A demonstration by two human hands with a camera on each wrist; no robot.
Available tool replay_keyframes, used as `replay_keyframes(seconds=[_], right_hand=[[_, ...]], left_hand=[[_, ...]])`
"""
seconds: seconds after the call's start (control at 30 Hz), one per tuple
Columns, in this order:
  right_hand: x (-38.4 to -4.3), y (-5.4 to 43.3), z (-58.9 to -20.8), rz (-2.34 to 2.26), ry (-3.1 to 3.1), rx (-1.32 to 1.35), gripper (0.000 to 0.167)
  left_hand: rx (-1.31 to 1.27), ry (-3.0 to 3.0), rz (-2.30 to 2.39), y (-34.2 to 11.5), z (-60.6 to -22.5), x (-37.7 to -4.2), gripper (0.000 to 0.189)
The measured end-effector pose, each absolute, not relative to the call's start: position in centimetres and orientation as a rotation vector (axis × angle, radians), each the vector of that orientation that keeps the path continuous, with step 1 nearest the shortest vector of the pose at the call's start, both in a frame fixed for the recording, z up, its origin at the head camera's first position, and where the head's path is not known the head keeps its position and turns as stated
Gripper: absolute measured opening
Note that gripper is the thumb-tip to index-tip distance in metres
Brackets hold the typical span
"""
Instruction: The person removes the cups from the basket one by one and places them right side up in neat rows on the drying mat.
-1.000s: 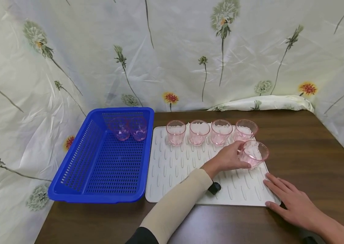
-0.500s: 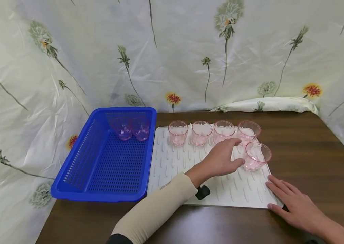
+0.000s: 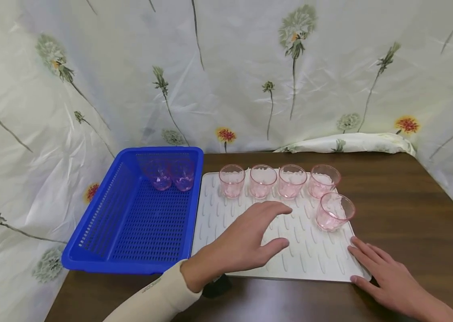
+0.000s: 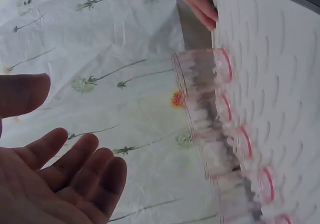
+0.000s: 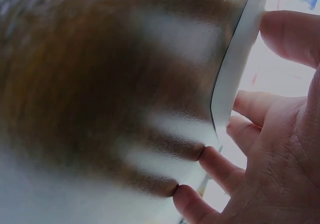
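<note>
My left hand hovers over the white ridged mat, thumb and fingers spread apart with nothing between them; the left wrist view shows the same open palm. Several pink clear glasses stand upright along the mat's far edge, from the leftmost glass to the glass at the far right corner. One more glass stands just in front of that corner one. At the mat's right front corner my right hand rests with fairly straight fingers touching the edge, as the right wrist view also shows.
A blue perforated basket stands left of the mat, with two pink glasses at its far end. Brown wooden table extends right of the mat. A flowered white curtain hangs behind and at the sides.
My left hand has let go of the front right glass and drawn back left and toward me. The glass stays standing on the mat. My right hand keeps its place.
</note>
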State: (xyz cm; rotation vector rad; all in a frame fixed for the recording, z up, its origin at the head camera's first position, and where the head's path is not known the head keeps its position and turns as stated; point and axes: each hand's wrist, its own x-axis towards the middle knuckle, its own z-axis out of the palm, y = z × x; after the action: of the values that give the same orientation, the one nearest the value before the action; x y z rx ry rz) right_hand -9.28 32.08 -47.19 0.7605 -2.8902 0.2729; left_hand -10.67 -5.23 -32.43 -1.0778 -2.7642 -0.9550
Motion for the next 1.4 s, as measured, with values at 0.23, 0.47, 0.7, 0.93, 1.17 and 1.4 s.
replay_keyframes(seconds=[0.23, 0.47, 0.7, 0.93, 1.17, 1.4], right_hand=[[-9.3, 32.0, -46.9, 0.273, -2.970, 0.715, 0.072], [-9.2, 32.2, -47.1, 0.268, -2.957, 0.724, 0.072], [-9.1, 31.9, -46.8, 0.286, -2.921, 0.748, 0.070], [-8.8, 31.7, -46.4, 0.285, -2.934, 0.735, 0.070], [-8.8, 31.9, -46.5, 0.276, -2.980, 0.723, 0.069], [-9.0, 32.0, -46.5, 0.285, -3.017, 0.712, 0.068]], left_hand=[[-1.055, -2.825, -0.996, -9.3, -31.9, -9.8, 0.051], [-0.996, -2.792, -1.003, -12.0, -32.4, -10.2, 0.048], [-0.922, -2.787, -0.989, -14.6, -32.0, -10.3, 0.049], [-0.817, -2.830, -0.699, -19.3, -31.0, -12.0, 0.047], [-0.421, -3.004, -0.625, -26.6, -32.6, -17.7, 0.052], [-0.111, -3.154, -0.795, -30.6, -34.8, -21.7, 0.073]])
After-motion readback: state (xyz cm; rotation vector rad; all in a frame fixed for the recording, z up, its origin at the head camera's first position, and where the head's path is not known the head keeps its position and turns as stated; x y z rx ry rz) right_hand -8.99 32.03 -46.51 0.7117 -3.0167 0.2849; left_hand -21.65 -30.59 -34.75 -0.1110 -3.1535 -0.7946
